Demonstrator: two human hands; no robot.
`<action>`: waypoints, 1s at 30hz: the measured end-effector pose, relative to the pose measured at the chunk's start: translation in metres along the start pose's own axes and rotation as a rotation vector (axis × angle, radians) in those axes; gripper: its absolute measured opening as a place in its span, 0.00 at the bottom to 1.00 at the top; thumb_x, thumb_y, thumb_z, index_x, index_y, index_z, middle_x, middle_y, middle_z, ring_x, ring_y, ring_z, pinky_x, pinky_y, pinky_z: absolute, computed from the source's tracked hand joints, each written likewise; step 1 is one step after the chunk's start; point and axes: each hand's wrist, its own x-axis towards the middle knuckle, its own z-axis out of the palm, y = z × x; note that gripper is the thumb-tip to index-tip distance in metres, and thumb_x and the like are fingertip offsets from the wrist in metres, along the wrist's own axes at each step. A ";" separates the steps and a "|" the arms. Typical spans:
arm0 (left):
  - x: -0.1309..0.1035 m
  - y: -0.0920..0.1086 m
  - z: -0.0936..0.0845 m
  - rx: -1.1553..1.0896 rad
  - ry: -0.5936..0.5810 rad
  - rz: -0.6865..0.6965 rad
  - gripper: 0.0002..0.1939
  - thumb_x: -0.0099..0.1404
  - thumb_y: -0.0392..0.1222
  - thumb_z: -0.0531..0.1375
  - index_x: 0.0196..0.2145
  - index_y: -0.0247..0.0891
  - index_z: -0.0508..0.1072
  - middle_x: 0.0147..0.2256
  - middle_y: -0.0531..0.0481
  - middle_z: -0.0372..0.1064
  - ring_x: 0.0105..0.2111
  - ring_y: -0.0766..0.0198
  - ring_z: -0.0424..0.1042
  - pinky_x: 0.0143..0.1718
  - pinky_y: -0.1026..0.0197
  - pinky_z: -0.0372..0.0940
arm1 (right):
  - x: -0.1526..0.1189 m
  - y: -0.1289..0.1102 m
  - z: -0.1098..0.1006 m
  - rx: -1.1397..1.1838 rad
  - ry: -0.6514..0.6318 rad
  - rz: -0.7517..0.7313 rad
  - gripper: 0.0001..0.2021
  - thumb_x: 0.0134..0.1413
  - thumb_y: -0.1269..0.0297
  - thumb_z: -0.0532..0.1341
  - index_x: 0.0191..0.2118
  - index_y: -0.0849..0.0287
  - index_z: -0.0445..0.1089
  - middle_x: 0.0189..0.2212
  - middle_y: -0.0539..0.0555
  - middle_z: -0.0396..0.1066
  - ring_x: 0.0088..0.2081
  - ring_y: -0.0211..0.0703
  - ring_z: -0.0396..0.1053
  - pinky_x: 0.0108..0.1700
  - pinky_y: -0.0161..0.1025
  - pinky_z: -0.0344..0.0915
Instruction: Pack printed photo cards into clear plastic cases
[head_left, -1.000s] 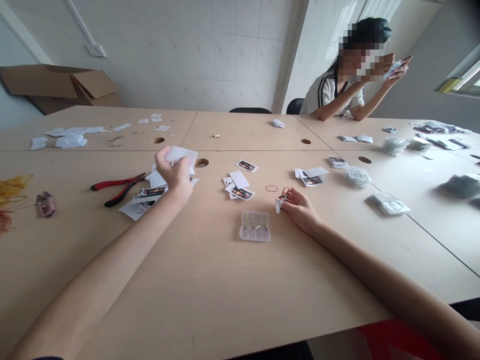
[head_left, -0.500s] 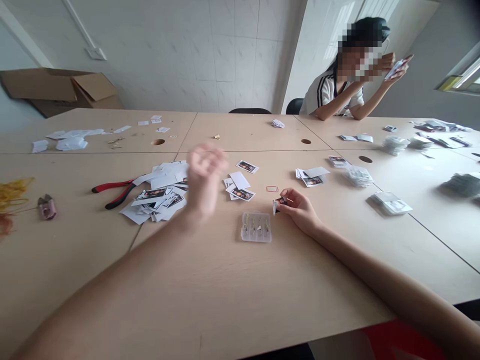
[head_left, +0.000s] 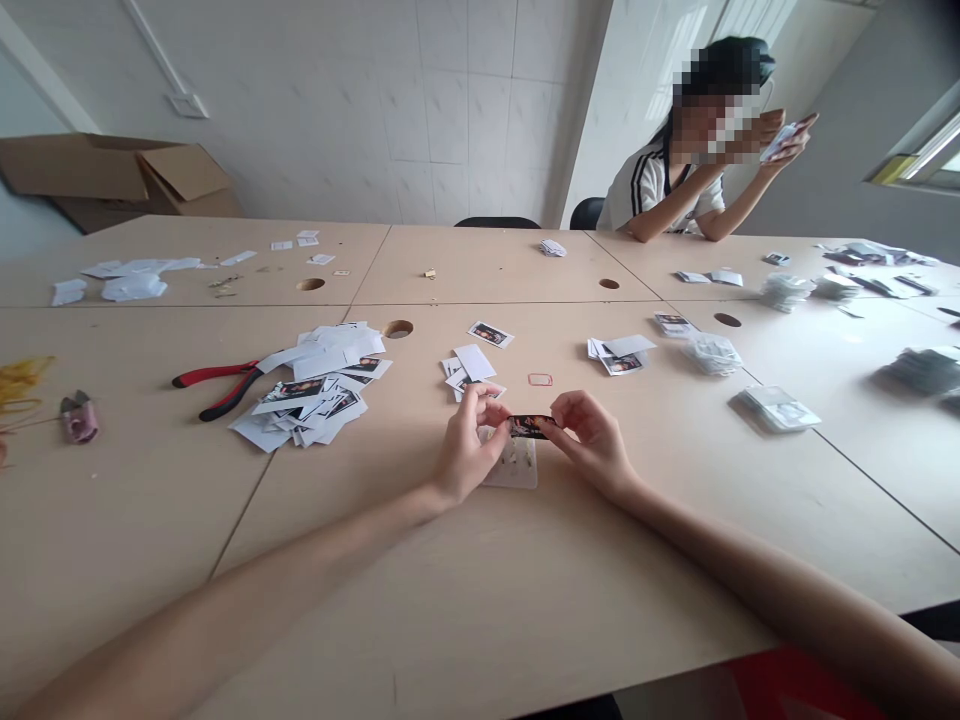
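My left hand (head_left: 474, 445) and my right hand (head_left: 595, 440) pinch a small dark printed card (head_left: 529, 427) from its two ends. The card is held over a clear plastic case (head_left: 511, 472) with small gold-coloured pieces in its compartments; the case is partly hidden by my left hand and the card. Just beyond the hands, a few white and printed cards (head_left: 474, 363) overlap. A small red-edged rectangle (head_left: 540, 380) lies on the table behind the dark card.
Red-and-black pliers (head_left: 225, 388) lie beside a heap of cards (head_left: 319, 400) at left, with pink-handled cutters (head_left: 79, 418) farther left. Clear cases (head_left: 780, 408) and packets stand at right. Across the table (head_left: 465, 600), a person (head_left: 675, 190) holds something pale.
My left hand has come down from above the table, right and nearer, and taken the card's left end. The card now lies stretched between both hands, over the case.
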 end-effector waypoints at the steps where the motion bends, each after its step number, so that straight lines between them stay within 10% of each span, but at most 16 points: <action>1: 0.001 -0.001 0.000 -0.038 0.002 -0.031 0.15 0.56 0.37 0.56 0.41 0.40 0.56 0.30 0.52 0.62 0.34 0.67 0.67 0.34 0.64 0.62 | 0.001 0.001 -0.001 0.005 -0.006 0.015 0.05 0.47 0.66 0.59 0.29 0.57 0.60 0.26 0.48 0.57 0.27 0.34 0.57 0.29 0.34 0.58; 9: -0.001 0.004 -0.001 -0.140 -0.041 -0.074 0.17 0.55 0.36 0.57 0.42 0.40 0.56 0.30 0.53 0.64 0.32 0.69 0.66 0.33 0.66 0.61 | 0.007 0.006 -0.007 0.185 -0.011 0.169 0.10 0.46 0.64 0.60 0.35 0.54 0.59 0.30 0.47 0.58 0.27 0.33 0.61 0.31 0.33 0.61; 19: -0.002 0.004 0.001 -0.033 -0.107 -0.009 0.19 0.56 0.35 0.55 0.44 0.40 0.54 0.31 0.51 0.65 0.32 0.68 0.66 0.35 0.63 0.61 | 0.009 0.003 -0.009 0.050 -0.360 0.176 0.06 0.48 0.63 0.58 0.28 0.60 0.67 0.26 0.50 0.66 0.29 0.37 0.63 0.30 0.34 0.60; 25: -0.003 0.005 -0.002 0.224 -0.099 0.096 0.21 0.53 0.36 0.56 0.45 0.40 0.56 0.44 0.46 0.62 0.45 0.61 0.63 0.45 0.57 0.58 | 0.012 0.008 -0.011 0.125 -0.138 0.216 0.07 0.48 0.60 0.58 0.28 0.59 0.65 0.26 0.49 0.66 0.30 0.37 0.63 0.33 0.34 0.59; 30: -0.005 0.013 -0.003 0.538 -0.316 0.146 0.20 0.47 0.34 0.57 0.40 0.40 0.63 0.39 0.49 0.65 0.41 0.57 0.62 0.43 0.53 0.58 | 0.014 0.016 -0.012 0.309 0.049 0.315 0.09 0.45 0.58 0.60 0.28 0.59 0.64 0.27 0.49 0.66 0.29 0.35 0.63 0.32 0.33 0.58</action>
